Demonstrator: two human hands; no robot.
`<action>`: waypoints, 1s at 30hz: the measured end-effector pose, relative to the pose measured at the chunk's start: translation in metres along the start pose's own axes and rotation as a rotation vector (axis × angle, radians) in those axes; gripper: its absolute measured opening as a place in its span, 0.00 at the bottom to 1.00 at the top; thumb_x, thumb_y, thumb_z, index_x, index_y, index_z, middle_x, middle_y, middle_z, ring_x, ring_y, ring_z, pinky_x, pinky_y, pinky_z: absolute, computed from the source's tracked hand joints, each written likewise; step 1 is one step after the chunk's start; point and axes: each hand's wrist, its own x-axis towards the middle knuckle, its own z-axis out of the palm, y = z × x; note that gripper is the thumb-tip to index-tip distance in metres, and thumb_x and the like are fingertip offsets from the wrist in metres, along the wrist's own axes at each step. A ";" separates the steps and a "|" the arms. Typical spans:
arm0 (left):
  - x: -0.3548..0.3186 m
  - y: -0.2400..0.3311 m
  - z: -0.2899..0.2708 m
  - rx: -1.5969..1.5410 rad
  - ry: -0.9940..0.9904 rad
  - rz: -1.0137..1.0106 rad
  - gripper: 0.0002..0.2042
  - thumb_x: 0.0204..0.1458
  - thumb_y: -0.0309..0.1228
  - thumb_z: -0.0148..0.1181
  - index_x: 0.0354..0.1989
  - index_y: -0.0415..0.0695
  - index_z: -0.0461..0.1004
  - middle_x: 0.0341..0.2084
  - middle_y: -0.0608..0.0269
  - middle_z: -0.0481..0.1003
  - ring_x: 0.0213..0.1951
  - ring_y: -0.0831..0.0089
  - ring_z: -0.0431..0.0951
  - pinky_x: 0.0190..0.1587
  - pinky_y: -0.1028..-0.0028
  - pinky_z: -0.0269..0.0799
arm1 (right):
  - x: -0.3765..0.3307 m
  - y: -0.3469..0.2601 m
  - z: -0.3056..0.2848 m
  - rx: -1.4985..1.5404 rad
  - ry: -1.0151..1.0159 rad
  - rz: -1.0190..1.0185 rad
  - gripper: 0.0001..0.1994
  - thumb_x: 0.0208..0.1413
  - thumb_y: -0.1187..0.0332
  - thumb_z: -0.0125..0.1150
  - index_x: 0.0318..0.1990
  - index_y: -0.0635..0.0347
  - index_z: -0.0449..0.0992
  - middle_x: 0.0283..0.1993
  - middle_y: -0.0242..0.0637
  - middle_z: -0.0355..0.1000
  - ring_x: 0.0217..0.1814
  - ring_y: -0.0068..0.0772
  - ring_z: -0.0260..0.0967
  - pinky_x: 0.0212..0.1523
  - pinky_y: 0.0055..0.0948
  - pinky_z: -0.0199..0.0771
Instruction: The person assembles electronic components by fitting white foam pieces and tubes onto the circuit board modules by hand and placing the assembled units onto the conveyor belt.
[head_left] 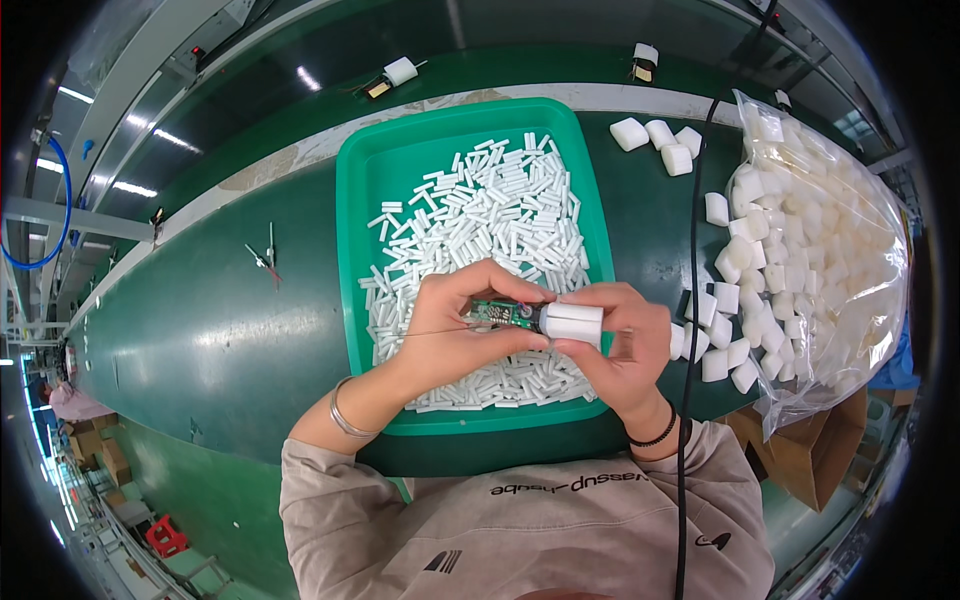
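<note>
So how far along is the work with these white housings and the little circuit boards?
Done: two assembled units lie farther along the green belt. In hand: the left hand holds a small green circuit board against a white housing gripped by the right hand; how far in it sits is unclear. Left: the clear bag looks full of housings, and the green tray holds many white tubes.
</note>
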 end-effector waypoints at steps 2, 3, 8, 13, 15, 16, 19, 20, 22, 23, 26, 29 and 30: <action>-0.001 0.000 0.001 0.045 0.007 0.007 0.14 0.33 0.18 0.66 0.31 0.37 0.71 0.32 0.57 0.75 0.37 0.72 0.75 0.42 0.75 0.71 | 0.000 -0.004 0.002 0.162 0.118 0.142 0.15 0.32 0.73 0.69 0.24 0.62 0.65 0.30 0.42 0.72 0.31 0.36 0.71 0.30 0.25 0.69; -0.002 0.000 0.001 0.092 0.014 0.013 0.14 0.32 0.18 0.66 0.31 0.37 0.71 0.31 0.57 0.75 0.36 0.72 0.76 0.41 0.75 0.71 | 0.001 -0.005 -0.003 0.108 0.030 0.204 0.14 0.32 0.74 0.69 0.27 0.63 0.68 0.30 0.42 0.72 0.32 0.35 0.71 0.30 0.24 0.69; -0.001 0.001 -0.002 0.024 -0.021 -0.003 0.13 0.32 0.19 0.66 0.30 0.37 0.72 0.30 0.57 0.75 0.35 0.72 0.76 0.40 0.75 0.72 | 0.003 0.001 -0.016 -0.014 -0.172 0.149 0.17 0.31 0.76 0.68 0.34 0.64 0.73 0.29 0.42 0.72 0.31 0.33 0.71 0.30 0.23 0.69; 0.001 0.003 -0.008 0.039 -0.093 -0.044 0.13 0.33 0.19 0.66 0.30 0.37 0.71 0.29 0.58 0.75 0.35 0.72 0.76 0.39 0.76 0.72 | 0.003 0.000 -0.018 -0.070 -0.238 0.226 0.15 0.30 0.74 0.70 0.30 0.64 0.73 0.28 0.41 0.72 0.28 0.31 0.72 0.28 0.22 0.69; 0.000 0.005 -0.009 0.028 -0.122 -0.084 0.14 0.30 0.16 0.67 0.29 0.36 0.71 0.30 0.53 0.75 0.36 0.68 0.76 0.42 0.72 0.70 | 0.004 0.000 -0.020 -0.076 -0.255 0.224 0.16 0.30 0.73 0.70 0.31 0.64 0.73 0.29 0.41 0.73 0.29 0.32 0.72 0.29 0.22 0.69; 0.001 0.006 -0.009 0.043 -0.121 -0.084 0.14 0.30 0.16 0.67 0.29 0.36 0.71 0.30 0.53 0.75 0.36 0.68 0.76 0.42 0.72 0.70 | 0.004 0.000 -0.020 -0.096 -0.274 0.224 0.17 0.30 0.72 0.70 0.33 0.64 0.73 0.30 0.41 0.73 0.30 0.32 0.72 0.30 0.22 0.69; 0.007 0.012 -0.014 0.138 -0.095 -0.098 0.12 0.34 0.18 0.65 0.29 0.39 0.70 0.29 0.63 0.73 0.33 0.76 0.75 0.33 0.80 0.72 | 0.006 -0.005 -0.012 -0.138 -0.198 0.248 0.21 0.32 0.70 0.70 0.39 0.63 0.72 0.35 0.42 0.72 0.36 0.35 0.71 0.34 0.24 0.70; 0.010 0.014 -0.022 0.155 -0.096 -0.095 0.12 0.34 0.18 0.65 0.29 0.39 0.70 0.29 0.63 0.73 0.33 0.76 0.75 0.33 0.80 0.72 | 0.006 -0.005 -0.010 -0.127 -0.191 0.237 0.21 0.32 0.70 0.70 0.39 0.63 0.72 0.35 0.42 0.72 0.36 0.35 0.71 0.34 0.24 0.70; 0.015 0.014 -0.051 -0.071 0.235 -0.198 0.11 0.39 0.19 0.61 0.32 0.41 0.69 0.29 0.64 0.73 0.31 0.78 0.75 0.28 0.80 0.71 | 0.008 -0.003 -0.005 -0.081 -0.097 0.236 0.24 0.34 0.68 0.68 0.43 0.63 0.71 0.40 0.42 0.71 0.43 0.37 0.69 0.41 0.27 0.69; 0.019 0.008 -0.073 -0.097 0.339 -0.166 0.11 0.41 0.21 0.60 0.34 0.42 0.68 0.29 0.65 0.73 0.30 0.78 0.75 0.26 0.80 0.70 | 0.007 -0.002 -0.005 -0.150 -0.123 0.220 0.22 0.36 0.68 0.66 0.43 0.62 0.71 0.39 0.41 0.71 0.43 0.39 0.67 0.41 0.29 0.68; 0.032 0.002 -0.156 -0.226 0.704 -0.196 0.11 0.47 0.31 0.57 0.37 0.44 0.65 0.29 0.64 0.70 0.28 0.77 0.73 0.24 0.81 0.70 | 0.004 0.004 -0.007 -0.402 -0.380 0.093 0.17 0.37 0.69 0.64 0.39 0.61 0.71 0.34 0.39 0.70 0.39 0.40 0.67 0.37 0.31 0.67; 0.035 -0.020 -0.255 -0.387 0.955 -0.283 0.15 0.43 0.32 0.61 0.37 0.40 0.65 0.29 0.62 0.69 0.31 0.71 0.73 0.28 0.78 0.71 | 0.000 0.008 -0.001 -0.399 -0.396 0.025 0.12 0.38 0.70 0.62 0.34 0.59 0.73 0.29 0.36 0.69 0.34 0.38 0.65 0.33 0.31 0.66; 0.035 -0.028 -0.286 -0.376 1.011 -0.287 0.14 0.44 0.32 0.60 0.36 0.40 0.65 0.31 0.61 0.70 0.32 0.71 0.73 0.29 0.77 0.73 | 0.000 0.008 -0.001 -0.396 -0.412 0.020 0.10 0.38 0.70 0.62 0.32 0.59 0.73 0.28 0.35 0.69 0.34 0.37 0.65 0.33 0.30 0.66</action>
